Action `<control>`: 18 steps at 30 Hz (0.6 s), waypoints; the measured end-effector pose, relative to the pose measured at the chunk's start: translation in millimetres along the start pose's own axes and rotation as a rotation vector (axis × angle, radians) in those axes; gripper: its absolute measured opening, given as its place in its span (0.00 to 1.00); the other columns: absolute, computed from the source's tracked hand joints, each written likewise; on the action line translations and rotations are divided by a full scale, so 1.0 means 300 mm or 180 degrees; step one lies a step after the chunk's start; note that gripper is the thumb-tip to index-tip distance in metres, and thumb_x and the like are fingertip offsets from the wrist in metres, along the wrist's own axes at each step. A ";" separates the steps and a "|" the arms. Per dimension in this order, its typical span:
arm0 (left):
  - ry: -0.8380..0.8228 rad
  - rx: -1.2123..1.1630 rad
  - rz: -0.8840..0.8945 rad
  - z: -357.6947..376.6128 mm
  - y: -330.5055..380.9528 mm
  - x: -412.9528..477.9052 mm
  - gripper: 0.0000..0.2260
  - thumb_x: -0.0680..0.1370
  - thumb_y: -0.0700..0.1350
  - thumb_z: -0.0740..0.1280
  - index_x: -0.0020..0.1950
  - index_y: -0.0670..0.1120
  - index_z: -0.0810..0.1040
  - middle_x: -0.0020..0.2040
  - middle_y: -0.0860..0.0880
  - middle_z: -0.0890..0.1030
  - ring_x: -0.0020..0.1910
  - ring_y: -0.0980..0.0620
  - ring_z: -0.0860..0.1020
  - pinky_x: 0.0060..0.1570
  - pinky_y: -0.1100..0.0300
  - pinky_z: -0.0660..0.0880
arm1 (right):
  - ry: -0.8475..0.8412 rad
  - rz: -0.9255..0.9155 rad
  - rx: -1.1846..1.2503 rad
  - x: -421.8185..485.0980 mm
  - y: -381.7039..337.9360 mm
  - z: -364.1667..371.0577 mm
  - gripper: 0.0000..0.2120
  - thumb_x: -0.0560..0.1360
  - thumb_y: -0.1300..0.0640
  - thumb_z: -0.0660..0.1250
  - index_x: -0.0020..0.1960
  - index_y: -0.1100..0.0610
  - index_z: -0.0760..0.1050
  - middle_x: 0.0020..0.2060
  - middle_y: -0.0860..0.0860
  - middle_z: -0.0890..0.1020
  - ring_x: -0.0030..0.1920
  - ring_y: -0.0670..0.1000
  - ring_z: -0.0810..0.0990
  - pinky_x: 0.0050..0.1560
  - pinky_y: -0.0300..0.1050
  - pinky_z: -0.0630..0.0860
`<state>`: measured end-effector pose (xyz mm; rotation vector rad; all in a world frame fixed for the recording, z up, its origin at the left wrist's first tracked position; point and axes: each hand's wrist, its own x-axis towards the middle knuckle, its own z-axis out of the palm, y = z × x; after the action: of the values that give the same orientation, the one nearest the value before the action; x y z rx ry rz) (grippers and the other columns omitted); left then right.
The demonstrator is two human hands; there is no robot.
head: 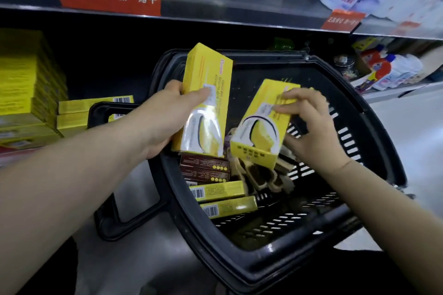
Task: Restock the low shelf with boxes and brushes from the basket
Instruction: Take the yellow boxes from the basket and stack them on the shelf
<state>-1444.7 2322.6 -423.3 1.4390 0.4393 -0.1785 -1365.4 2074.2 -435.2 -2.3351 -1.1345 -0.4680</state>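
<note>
Two bare forearms were seen reaching over a black basket [374, 151] before the low shelf [100, 72]. One yellow box [206, 93] was gripped upright by the left hand [167, 115], thumb across its face; a second yellow box [261, 127], tilted, was pinched by the right hand [314, 127] at its upper edge. Below the fingers, more yellow boxes [223, 196], brown boxes [203, 170] and brushes [254, 177] were left in the basket. A slip from the light right-hand pinch was judged possible. Open room was seen left of the fingers, beside the stacked boxes [21, 84].
</note>
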 end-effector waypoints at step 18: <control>-0.1030 -0.0215 -0.0354 0.042 0.003 -0.030 0.16 0.62 0.57 0.72 0.44 0.51 0.85 0.45 0.47 0.86 0.40 0.50 0.84 0.35 0.60 0.79 | 0.0193 0.0165 0.0516 0.054 -0.101 0.135 0.35 0.70 0.67 0.72 0.70 0.51 0.60 0.63 0.53 0.66 0.59 0.46 0.72 0.58 0.37 0.73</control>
<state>-1450.1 2309.2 -418.0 1.2912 0.2565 -0.4744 -1376.5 2123.4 -451.5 -2.1902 -1.0411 -0.4094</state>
